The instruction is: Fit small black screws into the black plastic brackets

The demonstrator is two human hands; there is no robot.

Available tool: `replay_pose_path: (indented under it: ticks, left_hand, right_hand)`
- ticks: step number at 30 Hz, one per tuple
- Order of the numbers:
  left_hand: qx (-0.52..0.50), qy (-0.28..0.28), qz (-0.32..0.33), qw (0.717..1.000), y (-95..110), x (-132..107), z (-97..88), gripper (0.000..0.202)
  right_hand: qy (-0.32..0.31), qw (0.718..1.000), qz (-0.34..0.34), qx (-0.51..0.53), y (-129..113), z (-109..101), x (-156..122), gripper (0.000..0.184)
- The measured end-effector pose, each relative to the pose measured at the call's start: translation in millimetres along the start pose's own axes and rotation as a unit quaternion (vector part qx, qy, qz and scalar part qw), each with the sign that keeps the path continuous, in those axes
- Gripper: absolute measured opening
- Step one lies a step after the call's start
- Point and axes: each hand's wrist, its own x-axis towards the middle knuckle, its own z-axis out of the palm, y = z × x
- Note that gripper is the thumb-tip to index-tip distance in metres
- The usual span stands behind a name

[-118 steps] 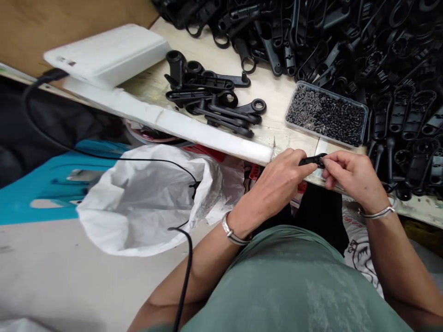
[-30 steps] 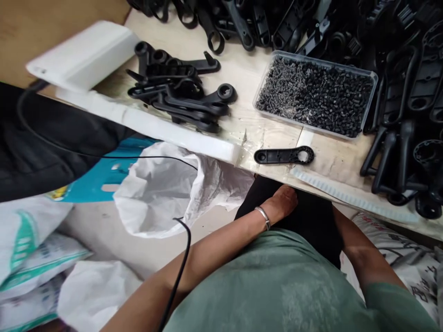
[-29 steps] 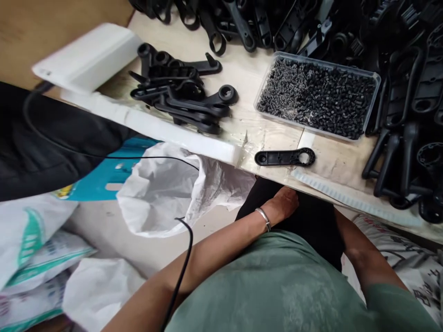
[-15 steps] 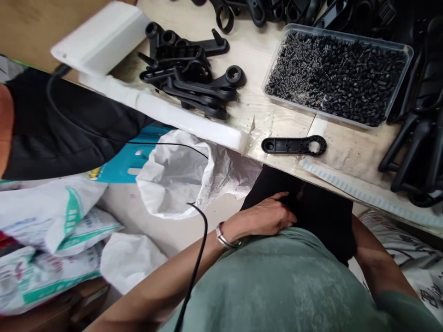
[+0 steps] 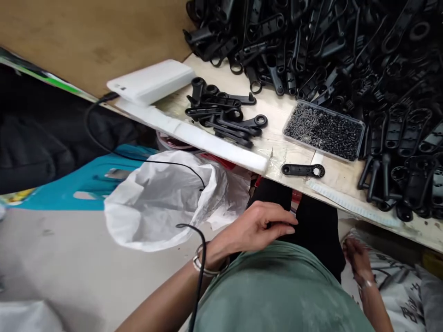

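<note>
My left hand (image 5: 259, 226) lies on my black trousers (image 5: 318, 230) below the table edge, fingers stretched out and holding nothing. My right hand (image 5: 356, 258) hangs low on the right beside a printed sack (image 5: 404, 286); it is smeared by motion and its fingers are unclear. A single black plastic handle (image 5: 302, 170) lies flat near the table's front edge, apart from both hands. Just behind it stands a clear tray (image 5: 323, 130) full of small black pieces.
A small stack of black handles (image 5: 224, 113) sits left of the tray, with a big heap (image 5: 346, 50) behind and to the right. A white box (image 5: 152, 80) with a black cable (image 5: 145, 159), a white bag (image 5: 162, 198) and a blue stool (image 5: 86, 184) are on the left.
Both hands held the black handle at the table edge earlier; it now lies on the table. My left hand has flattened on my lap, and my right hand has come into view low on the right.
</note>
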Motion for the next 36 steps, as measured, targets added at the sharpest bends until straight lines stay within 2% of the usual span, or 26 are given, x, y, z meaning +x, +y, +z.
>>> replay_pose_path:
  ticks: [2, 4, 7, 10, 12, 14, 17, 20, 22, 24, 25, 27, 29, 30, 31, 33, 36]
  left_hand:
    - [-0.054, 0.053, 0.023, 0.997, 5.3, 5.4, 1.5, 0.009]
    - [-0.145, 0.081, 0.024, 0.986, 9.9, 11.7, 6.9, 0.013]
    - [-0.233, 0.084, 0.07, 0.966, 16.9, 23.1, 19.9, 0.02]
    - [-0.142, 0.1, 0.182, 0.968, 21.5, 33.4, 29.7, 0.018]
    - [-0.046, 0.15, 0.227, 0.961, 21.1, 37.8, 30.5, 0.018]
    - [0.018, 0.219, 0.242, 0.945, 17.6, 39.9, 27.5, 0.018]
    - [0.061, 0.283, 0.237, 0.927, 10.2, 41.5, 20.0, 0.014]
    - [0.078, 0.299, 0.218, 0.926, 5.3, 44.8, 12.7, 0.012]
    - [0.066, 0.3, 0.2, 0.93, 5.1, 47.8, 7.8, 0.013]
    - [0.023, 0.301, 0.163, 0.939, 6.4, 50.6, 2.8, 0.012]
    - [-0.009, 0.303, 0.136, 0.943, 7.3, 51.9, 0.4, 0.01]
    - [-0.083, 0.307, 0.076, 0.945, 8.3, 54.2, -3.8, 0.008]
    - [-0.148, 0.31, 0.032, 0.939, 8.3, 56.5, -6.6, 0.009]
    - [-0.17, 0.312, 0.019, 0.934, 8.1, 57.6, -7.4, 0.011]
    - [-0.187, 0.315, 0.011, 0.93, 8.0, 58.7, -8.0, 0.012]
    - [-0.206, 0.319, 0.004, 0.925, 8.2, 60.5, -8.7, 0.013]
    - [-0.227, 0.315, -0.004, 0.921, 9.4, 61.6, -9.6, 0.013]
  right_hand:
    - [0.036, 0.999, -0.002, -0.009, -11.8, -11.4, -17.7, 0.034]
    - [0.058, 0.998, -0.018, 0.0, -40.1, -8.3, -35.8, 0.026]
    - [0.017, 0.995, -0.099, 0.013, -99.1, 27.7, -47.6, 0.019]
    - [-0.057, 0.986, -0.152, -0.04, -150.0, 80.5, -36.3, 0.018]
    - [-0.095, 0.979, -0.176, -0.043, -170.5, 111.2, -23.2, 0.022]
    - [-0.113, 0.974, -0.192, -0.034, -181.1, 133.8, -12.0, 0.024]
    - [-0.124, 0.971, -0.203, -0.031, -187.6, 154.6, -4.1, 0.026]
    - [-0.141, 0.964, -0.214, -0.068, -197.1, 162.7, -2.2, 0.028]
    - [-0.137, 0.951, -0.241, -0.136, -210.2, 160.4, 1.7, 0.028]
    - [-0.084, 0.912, -0.315, -0.248, -228.3, 152.2, 11.0, 0.023]
    - [-0.041, 0.875, -0.361, -0.319, -238.2, 146.8, 17.9, 0.02]
    - [0.047, 0.764, -0.43, -0.478, -257.0, 137.1, 35.5, 0.015]
    - [0.096, 0.662, -0.418, -0.615, -271.1, 132.4, 55.1, 0.017]
    - [0.106, 0.625, -0.392, -0.667, -275.8, 132.5, 64.4, 0.018]
    - [0.11, 0.598, -0.363, -0.706, -278.8, 134.2, 72.9, 0.019]
    - [0.109, 0.564, -0.312, -0.757, -281.2, 139.9, 86.2, 0.018]
    - [0.107, 0.545, -0.289, -0.78, -280.2, 146.0, 96.2, 0.02]
